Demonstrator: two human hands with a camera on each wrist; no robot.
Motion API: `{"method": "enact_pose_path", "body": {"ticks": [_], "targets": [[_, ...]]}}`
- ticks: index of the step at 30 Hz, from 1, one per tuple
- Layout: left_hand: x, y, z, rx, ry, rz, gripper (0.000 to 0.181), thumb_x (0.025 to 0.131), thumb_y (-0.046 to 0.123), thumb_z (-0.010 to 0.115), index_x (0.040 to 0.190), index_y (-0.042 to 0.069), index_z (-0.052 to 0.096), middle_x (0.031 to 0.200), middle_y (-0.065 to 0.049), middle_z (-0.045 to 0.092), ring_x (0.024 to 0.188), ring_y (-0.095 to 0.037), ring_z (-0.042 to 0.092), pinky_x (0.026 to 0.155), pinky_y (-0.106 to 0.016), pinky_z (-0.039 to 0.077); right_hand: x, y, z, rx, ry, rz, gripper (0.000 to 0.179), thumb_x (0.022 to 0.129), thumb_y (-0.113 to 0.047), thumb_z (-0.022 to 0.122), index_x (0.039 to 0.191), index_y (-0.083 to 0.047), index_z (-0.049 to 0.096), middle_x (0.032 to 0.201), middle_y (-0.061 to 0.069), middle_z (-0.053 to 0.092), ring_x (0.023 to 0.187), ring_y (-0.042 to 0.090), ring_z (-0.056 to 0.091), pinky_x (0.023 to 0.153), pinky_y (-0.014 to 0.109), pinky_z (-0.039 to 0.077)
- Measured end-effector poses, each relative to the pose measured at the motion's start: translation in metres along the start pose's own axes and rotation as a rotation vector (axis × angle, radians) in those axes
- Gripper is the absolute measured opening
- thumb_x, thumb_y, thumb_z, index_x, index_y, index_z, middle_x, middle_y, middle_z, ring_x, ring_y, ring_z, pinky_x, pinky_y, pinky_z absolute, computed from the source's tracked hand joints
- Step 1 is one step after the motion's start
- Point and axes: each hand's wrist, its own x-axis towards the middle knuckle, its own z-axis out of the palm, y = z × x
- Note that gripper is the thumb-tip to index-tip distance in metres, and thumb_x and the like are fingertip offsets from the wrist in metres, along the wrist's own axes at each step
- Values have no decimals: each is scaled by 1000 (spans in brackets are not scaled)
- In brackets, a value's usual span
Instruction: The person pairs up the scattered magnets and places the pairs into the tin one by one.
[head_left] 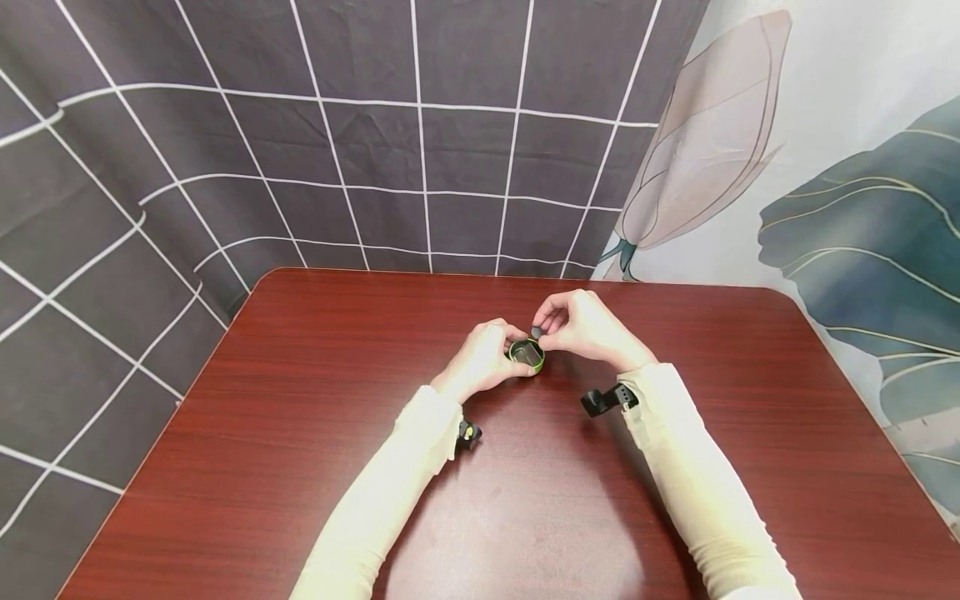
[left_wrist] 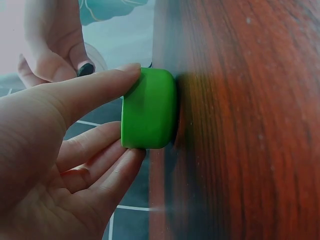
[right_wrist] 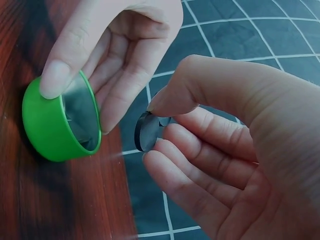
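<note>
Fingers and thumb of my left hand (head_left: 482,358) grip a small round green cup (right_wrist: 47,125) from either side, its bottom on the tabletop. The left wrist view shows the cup (left_wrist: 151,110) side-on, with rounded lower edges. Its mouth is open, and something grey and shiny lies inside, too unclear to name. Just beside the rim, my right hand (head_left: 592,329) pinches a thin black disc (right_wrist: 149,132) between thumb and fingers, apart from the cup. Part of another dark round edge shows behind the disc; I cannot tell if it is a second piece.
A reddish-brown wooden table (head_left: 300,467) spreads around both hands. Behind it hangs a dark grey curtain (head_left: 375,150) with white grid lines, and a leaf-patterned cloth (head_left: 847,250) on the right. A black strap device (head_left: 609,400) sits at the right wrist.
</note>
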Motion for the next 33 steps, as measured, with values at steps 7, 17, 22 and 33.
{"method": "enact_pose_path", "body": {"ticks": [7,17,22,33], "targets": [[0,0,0,7,0,0,47,67,32,84,105,8,70,92,-2,61,78,-11,55,72,-23,43,3,2,3,-10,-4,-8,20,62,-5,77,81,-9,69,71,1,65,63,13,61,61,27,51],[0,1,-1,22,-10,-11,46,68,32,83,106,9,69,91,-1,59,79,-11,54,72,-23,43,5,4,10,0,-11,-3,21,63,-5,77,81,-9,68,70,0,64,64,13,61,62,27,51],[-1,1,-1,17,-8,-8,45,69,32,83,104,9,69,90,-1,59,79,-12,55,72,-23,43,5,7,13,0,-15,-4,22,62,-4,77,81,-9,68,68,0,63,63,13,61,61,27,51],[-1,1,0,17,1,6,44,67,31,84,103,9,70,90,0,59,82,-12,56,74,-22,43,3,9,21,-4,-28,-20,22,62,-3,77,81,-7,69,69,0,64,62,13,61,60,27,51]]}}
